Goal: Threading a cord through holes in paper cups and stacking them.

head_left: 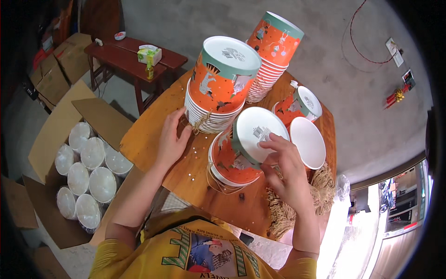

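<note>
My left hand (pixel 173 143) has its thumb and fingers spread beside a tall stack of upside-down paper buckets (pixel 220 93), orange and green with white rims. Its fingertips are at the stack's lower left side, close to a knotted twine handle (pixel 201 123). My right hand (pixel 289 172) is over a shorter stack of the same buckets (pixel 236 160), which leans a little. Its fingers are curved and apart, close to the white base; whether they touch it I cannot tell. A thin twine loop (pixel 218 186) hangs at that stack's rim.
Another tall bucket stack (pixel 274 46) stands at the back of the wooden table (pixel 186 174). At the right are two tipped buckets (pixel 307 142) and a bundle of twine (pixel 320 190). An open carton (pixel 69 109) of wrapped buckets is at the left, below a red bench (pixel 125 51).
</note>
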A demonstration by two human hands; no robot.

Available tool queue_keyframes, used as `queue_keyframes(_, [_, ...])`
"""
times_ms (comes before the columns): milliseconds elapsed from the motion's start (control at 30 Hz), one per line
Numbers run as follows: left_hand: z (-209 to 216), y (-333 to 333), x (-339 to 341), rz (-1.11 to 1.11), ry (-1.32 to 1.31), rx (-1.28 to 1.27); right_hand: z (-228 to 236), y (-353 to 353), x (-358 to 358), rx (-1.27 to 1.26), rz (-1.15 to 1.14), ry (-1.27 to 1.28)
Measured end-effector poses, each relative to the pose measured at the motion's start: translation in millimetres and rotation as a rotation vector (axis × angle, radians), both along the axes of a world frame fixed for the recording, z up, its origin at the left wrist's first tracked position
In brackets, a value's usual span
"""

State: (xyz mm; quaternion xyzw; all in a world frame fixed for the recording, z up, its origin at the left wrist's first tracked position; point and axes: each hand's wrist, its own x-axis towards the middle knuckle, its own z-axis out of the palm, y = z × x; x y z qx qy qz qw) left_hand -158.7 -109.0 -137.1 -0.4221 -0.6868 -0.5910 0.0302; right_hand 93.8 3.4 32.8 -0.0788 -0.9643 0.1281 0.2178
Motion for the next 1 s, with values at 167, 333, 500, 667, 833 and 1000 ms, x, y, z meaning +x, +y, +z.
queue_keyframes(167, [14.1,-22.3,42.1,-0.058,-0.206,-0.277,-9.8,2.0,8.3,-0.133,-0.044,0.081])
queue_keyframes(333, [6.2,-25.3,64.9,-0.202,-0.123,-0.237,-12.6,2.6,6.5,-0.124,-0.035,0.130])
queue_keyframes(500, [7.8,-19.3,76.8,-0.261,-0.176,-0.269,-10.3,4.1,4.9,-0.127,-0.038,0.166])
queue_keyframes(667, [8.1,-24.1,87.7,-0.319,-0.276,-0.232,-12.3,6.7,5.0,-0.201,-0.047,0.170])
queue_keyframes(833, [0.5,-25.8,92.9,-0.294,-0.089,-0.205,-16.1,7.3,5.1,-0.281,-0.016,0.150])
queue_keyframes(1000, [0.9,-23.8,98.3,-0.247,-0.141,-0.277,-20.8,6.1,7.0,-0.226,-0.032,0.091])
